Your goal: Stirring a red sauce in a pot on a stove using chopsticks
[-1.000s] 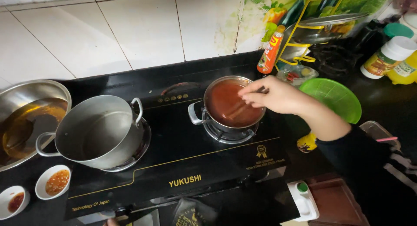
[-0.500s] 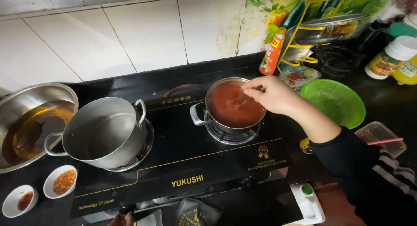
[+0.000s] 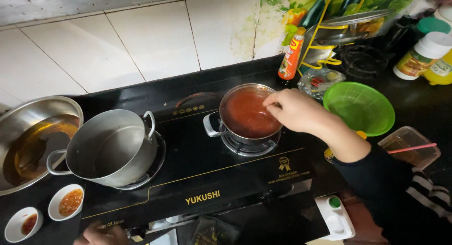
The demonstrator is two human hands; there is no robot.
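Meanwhile the right hand [image 3: 294, 110] has drifted from the small pot's [image 3: 249, 115] far rim to its near edge, fingers pinched over the red sauce; whatever they grip cannot be made out. The left hand [image 3: 101, 235] lies flat at the surface's front, holding nothing.

Left hand [image 3: 101, 235] cut by edge

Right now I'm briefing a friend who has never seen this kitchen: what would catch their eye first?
The small pot of red sauce on the black stove's right burner, with the right hand over its rim. Left of it a big empty steel pot tilts on its burner. A bright green bowl sits to the right.
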